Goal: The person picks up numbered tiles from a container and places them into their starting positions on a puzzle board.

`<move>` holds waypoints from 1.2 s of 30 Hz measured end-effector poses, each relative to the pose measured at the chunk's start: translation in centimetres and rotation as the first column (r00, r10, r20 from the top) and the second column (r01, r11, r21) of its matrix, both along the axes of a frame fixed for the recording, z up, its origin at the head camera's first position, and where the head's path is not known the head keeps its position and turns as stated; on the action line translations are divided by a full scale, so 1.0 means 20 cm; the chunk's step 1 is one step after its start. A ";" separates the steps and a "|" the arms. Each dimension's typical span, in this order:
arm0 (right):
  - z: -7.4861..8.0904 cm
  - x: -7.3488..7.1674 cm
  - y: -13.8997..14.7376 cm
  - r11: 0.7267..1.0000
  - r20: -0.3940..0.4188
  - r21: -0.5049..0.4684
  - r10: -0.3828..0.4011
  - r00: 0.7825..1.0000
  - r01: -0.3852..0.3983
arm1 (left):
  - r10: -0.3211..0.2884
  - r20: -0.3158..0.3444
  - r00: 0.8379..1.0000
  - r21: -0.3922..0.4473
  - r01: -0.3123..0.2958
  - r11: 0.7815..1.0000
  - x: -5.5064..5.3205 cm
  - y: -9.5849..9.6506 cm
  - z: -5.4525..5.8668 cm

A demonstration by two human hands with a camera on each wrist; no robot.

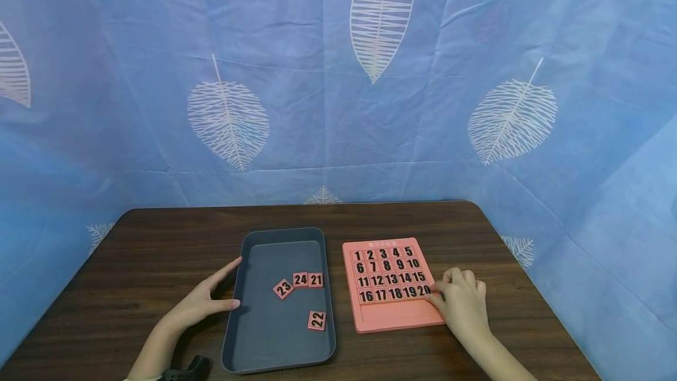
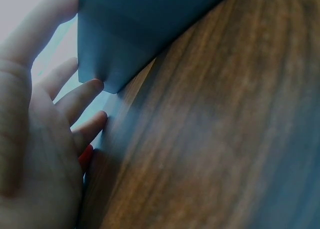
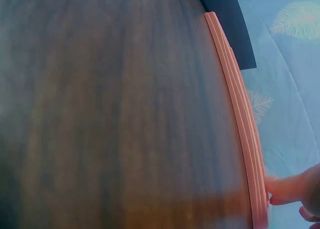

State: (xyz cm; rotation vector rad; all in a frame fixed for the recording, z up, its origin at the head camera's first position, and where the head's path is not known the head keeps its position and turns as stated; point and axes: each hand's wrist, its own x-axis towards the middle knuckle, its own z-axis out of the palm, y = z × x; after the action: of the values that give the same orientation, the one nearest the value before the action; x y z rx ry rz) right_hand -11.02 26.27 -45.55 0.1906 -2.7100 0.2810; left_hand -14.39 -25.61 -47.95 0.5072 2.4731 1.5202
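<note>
In the head view, a pink number board (image 1: 402, 315) holds rows of numbered tiles from 1 to 20 above a bare bottom strip. My right hand (image 1: 465, 301) is at its right edge, thumb and forefinger pinching the 20 tile (image 1: 424, 290) at the end of the fourth row. To the left lies a dark grey tray (image 1: 264, 340) with the loose tiles 23 (image 1: 283, 289), 24 (image 1: 300, 279), 21 (image 1: 315, 280) and 22 (image 1: 317, 320). My left hand (image 1: 198, 304) rests its spread, straight fingertips on the tray's left rim.
Both the tray and the board lie on a dark wood table (image 1: 169, 234). Behind it hangs a blue cloth (image 1: 296, 104) with white leaf prints. A black band (image 1: 187, 369) is around the left wrist.
</note>
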 end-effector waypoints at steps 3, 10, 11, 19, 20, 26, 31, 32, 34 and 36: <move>0.01 0.01 0.00 1.000 0.010 0.024 0.001 1.000 -0.001 | 0.001 -0.003 1.000 0.000 -0.001 1.000 0.00 0.00 0.00; 0.05 -0.01 -0.05 0.999 -0.042 -0.036 0.034 0.999 -0.036 | -0.004 0.004 1.000 0.008 0.004 1.000 0.00 0.00 0.00; 0.07 -0.01 -0.07 0.997 -0.056 -0.056 0.054 0.997 -0.057 | -0.003 0.004 1.000 0.009 0.003 1.000 0.00 0.00 0.00; 0.17 -0.06 -0.30 0.945 -0.149 -0.170 0.255 0.955 -0.279 | -0.001 -0.002 1.000 0.010 0.001 1.000 0.00 0.01 0.00; 0.17 -0.07 -0.33 0.938 -0.153 -0.173 0.277 0.949 -0.301 | -0.001 -0.002 1.000 0.009 0.001 1.000 0.00 0.01 0.00; 0.22 -0.12 -0.49 0.906 -0.131 -0.171 0.369 0.920 -0.388 | -0.005 0.011 1.000 0.011 0.005 1.000 0.00 0.01 0.00; 0.24 -0.16 -0.61 0.896 -0.083 -0.132 0.416 0.906 -0.424 | 0.002 0.010 1.000 0.002 -0.002 1.000 0.01 0.01 0.00; 0.24 -0.17 -0.63 0.897 -0.071 -0.118 0.421 0.904 -0.426 | 0.003 0.006 1.000 0.001 -0.003 1.000 0.01 0.01 0.00; 0.24 -0.19 -0.68 0.890 -0.051 -0.109 0.441 0.896 -0.444 | 0.005 -0.003 1.000 -0.001 -0.005 1.000 0.01 0.00 -0.01; 0.23 -0.21 -0.72 0.882 -0.026 -0.106 0.459 0.888 -0.459 | 0.007 -0.010 1.000 -0.001 -0.007 1.000 0.01 0.00 -0.01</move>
State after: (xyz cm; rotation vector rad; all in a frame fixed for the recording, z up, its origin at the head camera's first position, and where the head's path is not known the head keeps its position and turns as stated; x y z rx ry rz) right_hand -15.29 11.92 -41.00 0.8061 -2.6049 0.5628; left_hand -14.21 -25.52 -48.10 0.5074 2.4852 1.5229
